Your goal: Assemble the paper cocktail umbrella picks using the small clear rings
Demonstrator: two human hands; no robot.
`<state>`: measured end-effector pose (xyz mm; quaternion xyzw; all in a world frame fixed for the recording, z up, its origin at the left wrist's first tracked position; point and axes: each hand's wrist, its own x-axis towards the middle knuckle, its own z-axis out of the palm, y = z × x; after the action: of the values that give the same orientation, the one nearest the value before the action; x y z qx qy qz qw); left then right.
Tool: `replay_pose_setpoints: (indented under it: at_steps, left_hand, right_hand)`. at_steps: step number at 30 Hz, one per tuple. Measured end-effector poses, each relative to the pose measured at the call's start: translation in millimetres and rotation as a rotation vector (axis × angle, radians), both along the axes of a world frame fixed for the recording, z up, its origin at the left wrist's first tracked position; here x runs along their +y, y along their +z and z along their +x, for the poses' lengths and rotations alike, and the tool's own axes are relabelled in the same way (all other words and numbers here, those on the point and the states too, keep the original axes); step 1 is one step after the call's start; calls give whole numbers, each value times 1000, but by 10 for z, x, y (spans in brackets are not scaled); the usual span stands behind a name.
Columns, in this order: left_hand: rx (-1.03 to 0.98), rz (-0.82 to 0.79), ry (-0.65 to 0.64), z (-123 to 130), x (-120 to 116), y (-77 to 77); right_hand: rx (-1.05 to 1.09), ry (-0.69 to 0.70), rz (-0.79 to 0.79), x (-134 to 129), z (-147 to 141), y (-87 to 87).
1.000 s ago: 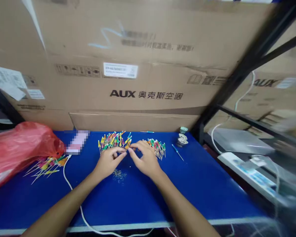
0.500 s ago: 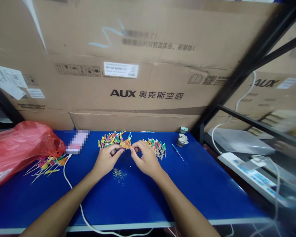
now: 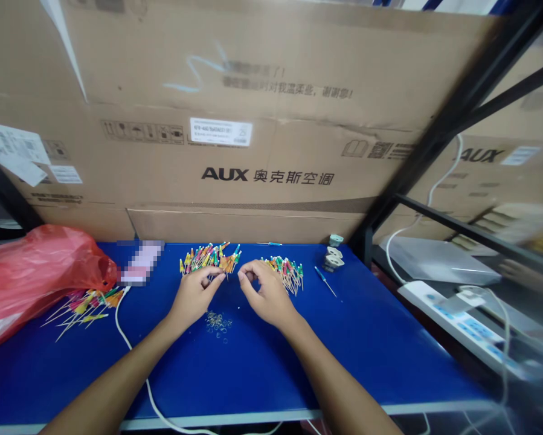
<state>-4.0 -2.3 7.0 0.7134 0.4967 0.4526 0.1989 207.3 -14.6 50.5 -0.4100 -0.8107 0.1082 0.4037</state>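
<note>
Between the thumb and fingers of my left hand (image 3: pixel 197 291) is a small orange paper cocktail umbrella (image 3: pixel 228 264), partly spread, its stick end just showing below. My right hand (image 3: pixel 266 290) is apart from it on the right, thumb and index fingertips pinched together; anything between them is too small to make out. Behind my left hand lies a pile of folded cocktail umbrellas (image 3: pixel 202 255) in several colours. A second pile of umbrellas (image 3: pixel 290 273) is beside my right hand. Small clear rings (image 3: pixel 217 321) lie scattered on the blue table (image 3: pixel 253 368) below my hands.
On the left, a red plastic bag (image 3: pixel 49 260) rests beside loose umbrellas (image 3: pixel 83 309) and a blurred-out phone (image 3: pixel 141 263) with a white cable (image 3: pixel 128 335). Toward the right are a blue-handled screwdriver (image 3: pixel 325 281), small stacked pieces (image 3: pixel 333 257) and a power strip (image 3: pixel 461 326). A large carton (image 3: pixel 271 145) stands behind.
My right fingertips have come away from the orange umbrella, leaving a gap. The umbrella looks narrower and has stayed with my left hand. The view has shifted slightly.
</note>
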Motion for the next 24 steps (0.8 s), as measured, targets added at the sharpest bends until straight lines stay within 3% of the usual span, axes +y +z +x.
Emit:
replay_pose_setpoints:
  at_steps: [4, 10, 19, 24]
  left_hand:
    - [-56, -71, -93, 25, -16, -34]
    - [-79, -89, -170, 67, -67, -22]
    - [-12, -29, -4, 4, -8, 37]
    - [-21, -45, -22, -12, 25, -19]
  right_hand:
    - [22, -25, 2, -2, 3, 4]
    - [-4, 44, 28, -4, -10, -10]
    - [0, -6, 55, 18, 20, 0]
    - [12, -14, 55, 13, 30, 18]
